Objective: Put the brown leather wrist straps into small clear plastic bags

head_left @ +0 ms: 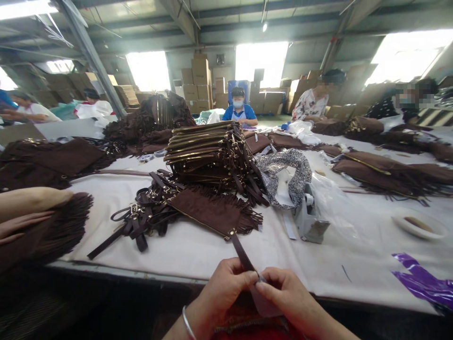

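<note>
At the table's front edge, my left hand [223,289] and my right hand [292,293] are closed close together on a dark brown strap [242,251]. Thumbs and fingertips pinch it, and a wider, paler brown end hangs below them. From my hands the strap runs up to a gold-coloured fitting at the corner of a brown fringed pouch [207,210], which lies flat with a zip along its near edge. What sits exactly between my fingertips is too small to make out. A silver bangle circles my left wrist.
Behind the pouch rises a stack of zipped pouches [198,153], with a heap of straps and clasps [141,217] left of it. A tape dispenser [311,219] and tape roll [419,223] lie to the right. Another person's arm [31,204] rests at left; several people sit beyond.
</note>
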`<state>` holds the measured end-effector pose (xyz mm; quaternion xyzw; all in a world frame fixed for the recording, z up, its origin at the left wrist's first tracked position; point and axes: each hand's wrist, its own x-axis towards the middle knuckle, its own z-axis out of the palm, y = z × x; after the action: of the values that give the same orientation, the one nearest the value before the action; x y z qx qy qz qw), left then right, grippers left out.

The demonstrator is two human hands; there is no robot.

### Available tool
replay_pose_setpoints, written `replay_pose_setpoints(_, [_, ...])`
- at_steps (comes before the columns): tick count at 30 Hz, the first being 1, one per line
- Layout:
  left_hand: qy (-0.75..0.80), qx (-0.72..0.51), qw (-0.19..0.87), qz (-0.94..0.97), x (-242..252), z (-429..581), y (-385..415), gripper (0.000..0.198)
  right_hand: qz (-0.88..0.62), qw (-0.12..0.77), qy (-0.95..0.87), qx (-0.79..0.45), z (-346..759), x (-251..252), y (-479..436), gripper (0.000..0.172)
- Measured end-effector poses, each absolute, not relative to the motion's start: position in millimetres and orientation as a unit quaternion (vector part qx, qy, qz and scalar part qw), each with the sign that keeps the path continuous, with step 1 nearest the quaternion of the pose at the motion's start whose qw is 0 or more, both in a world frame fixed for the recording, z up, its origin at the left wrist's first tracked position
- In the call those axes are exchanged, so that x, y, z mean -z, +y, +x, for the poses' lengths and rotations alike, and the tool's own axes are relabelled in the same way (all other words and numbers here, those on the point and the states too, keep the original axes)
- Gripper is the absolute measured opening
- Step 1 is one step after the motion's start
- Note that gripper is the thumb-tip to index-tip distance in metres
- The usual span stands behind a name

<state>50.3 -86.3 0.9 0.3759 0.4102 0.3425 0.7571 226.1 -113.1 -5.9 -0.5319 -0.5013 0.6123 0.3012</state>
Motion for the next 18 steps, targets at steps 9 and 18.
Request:
replay_pose_setpoints(9, [0.443,-0.431,0.777,0.117,13,51,-27,0.023,-0.48,0.347,-0.37,-0.716,227,13,-120,0.049])
replay_pose_setpoints(18, [0.448,-0.469,0.744,0.16,11,70,-38,0.014,-0.55,0.39,-0.341,-0.655,210,24,-101,0.048])
